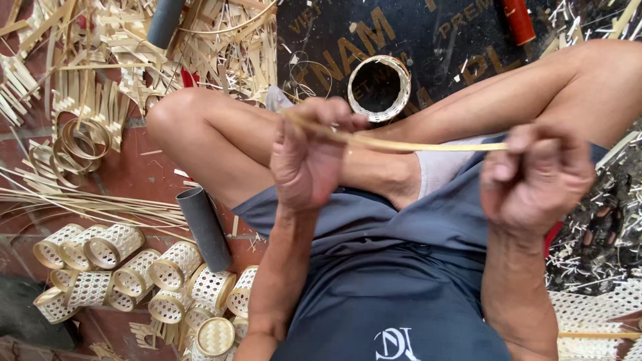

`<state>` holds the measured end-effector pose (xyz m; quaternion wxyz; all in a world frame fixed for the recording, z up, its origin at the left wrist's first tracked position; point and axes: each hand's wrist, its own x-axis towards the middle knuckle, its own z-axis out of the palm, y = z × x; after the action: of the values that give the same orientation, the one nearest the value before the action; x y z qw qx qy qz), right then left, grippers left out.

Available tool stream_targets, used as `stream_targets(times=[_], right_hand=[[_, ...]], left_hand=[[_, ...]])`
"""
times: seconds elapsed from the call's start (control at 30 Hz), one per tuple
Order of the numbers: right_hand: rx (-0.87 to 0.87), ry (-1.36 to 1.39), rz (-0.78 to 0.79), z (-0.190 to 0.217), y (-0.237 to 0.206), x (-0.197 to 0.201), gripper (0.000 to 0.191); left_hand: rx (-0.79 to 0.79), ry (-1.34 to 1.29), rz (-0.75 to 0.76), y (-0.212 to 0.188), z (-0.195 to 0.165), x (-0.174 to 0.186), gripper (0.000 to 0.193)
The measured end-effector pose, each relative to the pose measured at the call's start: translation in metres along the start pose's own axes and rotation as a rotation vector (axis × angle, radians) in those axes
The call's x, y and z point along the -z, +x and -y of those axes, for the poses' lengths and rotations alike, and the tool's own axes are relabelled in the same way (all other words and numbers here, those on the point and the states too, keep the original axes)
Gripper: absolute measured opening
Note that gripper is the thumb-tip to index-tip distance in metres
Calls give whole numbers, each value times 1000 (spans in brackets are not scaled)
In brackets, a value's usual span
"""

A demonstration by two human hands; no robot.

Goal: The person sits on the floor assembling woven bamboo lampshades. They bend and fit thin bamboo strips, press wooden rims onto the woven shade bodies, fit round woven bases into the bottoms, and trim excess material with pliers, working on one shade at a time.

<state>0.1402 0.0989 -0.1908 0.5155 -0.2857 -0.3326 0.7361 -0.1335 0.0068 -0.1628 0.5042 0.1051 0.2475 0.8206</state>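
I sit cross-legged on the floor, and a thin pale bamboo strip (414, 143) stretches between my two hands above my lap. My left hand (309, 152) is closed around the strip's left end, near my knee. The right end is pinched in the closed fingers of my right hand (535, 175). The strip runs nearly level, sloping slightly down to the right. A small round woven bamboo ring (379, 87) lies on the dark mat just beyond my shins.
Several small woven bamboo cylinders (134, 271) are piled at the lower left beside a grey tube (204, 227). Loose bamboo strips and coiled hoops (77, 144) cover the floor at upper left. A dark printed mat (428, 40) lies ahead, with woven sheets (595, 314) at lower right.
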Motion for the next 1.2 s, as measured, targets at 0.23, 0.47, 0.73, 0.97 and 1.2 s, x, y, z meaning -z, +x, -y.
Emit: stream_targets(times=[0.23,0.47,0.73,0.97,1.2], right_hand=[[98,-94,-51,45,-8,79,30],[231,-620,-92,46,-33,117,40],[276,-697,-57,34,-8,89,32],[370,-995,102,32,4,36,19],[278,-1148,134,14,84,-35,16]], left_hand=[[45,1676,-212,29,28,46,47],[-73,2035,315,107,23,57,17],[-318,2035,1276,195,77,41,5],[283,1657,594,168,11,43,19],[215,1559,288,137,8,50,20]])
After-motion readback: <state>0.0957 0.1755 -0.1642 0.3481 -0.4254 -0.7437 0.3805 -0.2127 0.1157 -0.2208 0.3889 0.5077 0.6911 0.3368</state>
